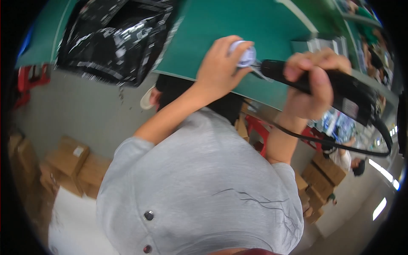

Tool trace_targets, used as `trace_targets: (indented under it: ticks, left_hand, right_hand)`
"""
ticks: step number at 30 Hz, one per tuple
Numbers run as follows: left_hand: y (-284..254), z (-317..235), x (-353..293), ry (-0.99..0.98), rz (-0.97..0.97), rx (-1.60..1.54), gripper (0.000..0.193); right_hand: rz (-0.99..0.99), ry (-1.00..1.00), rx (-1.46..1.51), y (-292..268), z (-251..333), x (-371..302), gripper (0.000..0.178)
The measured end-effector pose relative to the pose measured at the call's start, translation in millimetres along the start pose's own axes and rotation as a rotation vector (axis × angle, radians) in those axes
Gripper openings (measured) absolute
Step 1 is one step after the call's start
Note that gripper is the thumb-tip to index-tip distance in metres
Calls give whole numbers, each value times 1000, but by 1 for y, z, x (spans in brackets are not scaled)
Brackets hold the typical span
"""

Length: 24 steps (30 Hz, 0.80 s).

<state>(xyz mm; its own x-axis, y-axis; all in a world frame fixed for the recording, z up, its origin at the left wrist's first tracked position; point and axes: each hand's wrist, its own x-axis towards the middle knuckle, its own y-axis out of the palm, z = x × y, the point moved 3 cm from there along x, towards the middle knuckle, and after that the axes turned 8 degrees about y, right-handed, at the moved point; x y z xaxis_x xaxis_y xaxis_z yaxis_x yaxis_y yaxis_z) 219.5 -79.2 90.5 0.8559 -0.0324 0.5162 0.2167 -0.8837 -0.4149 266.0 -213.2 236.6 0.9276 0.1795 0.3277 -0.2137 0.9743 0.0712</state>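
My left hand [216, 70] is closed round a small round whitish-lavender plastic part [245, 54], held above the green table. My right hand [314, 80] grips a black corded electric screwdriver [352, 95], its narrow end pointing left at the part. A thin metal piece [260, 73] shows between the tool's end and the part. Blur keeps me from telling whether tool and part touch. From the tool's rear, a black cord [340, 147] loops back under my right forearm.
A crinkled black plastic bag [114, 40] lies at the left on the green table [238, 19]. Grey trays [321, 44] stand at the right. Red stools [258, 129] and cardboard boxes [70, 163] are on the floor. Another person [342, 159] is at the far right.
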Motion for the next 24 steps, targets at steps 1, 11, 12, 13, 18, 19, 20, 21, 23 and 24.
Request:
trace_targets:
  ticks: [1,11,12,13,18,19,20,21,23,24]
  left_hand:
    - [-1,-1,-1,-4,-3,-10,66]
    - [2,3,-7,35,-90,-24,63]
    - [2,3,-8,35,-100,-42,63]
    - [2,2,-7,38,-105,-61,63]
    - [4,5,-4,9,-89,-73,60]
    - [3,6,-4,0,-92,-73,59]
    - [2,6,-4,-4,-104,-64,59]
    - [2,5,-3,-6,-100,-72,58]
    - [1,3,-3,-10,-86,-88,56]
    - [-1,3,-3,-17,-91,-66,55]
  right_hand:
    - [54,25,116,-2,-1,-1,22]
    - [72,-1,-133,-70,55,-21,59]
    - [56,26,-238,-75,61,-27,58]
    - [32,37,-307,-79,64,-33,57]
    - [-359,334,-937,-108,20,-74,19]
    - [-357,311,-953,-112,10,-81,19]
    - [-345,265,-1221,-115,-1,-88,21]
    - [-326,232,-1484,-117,-11,-94,26]
    - [-290,323,-1439,-125,-28,-109,31]
    - [-328,403,-1408,-130,-36,-116,30]
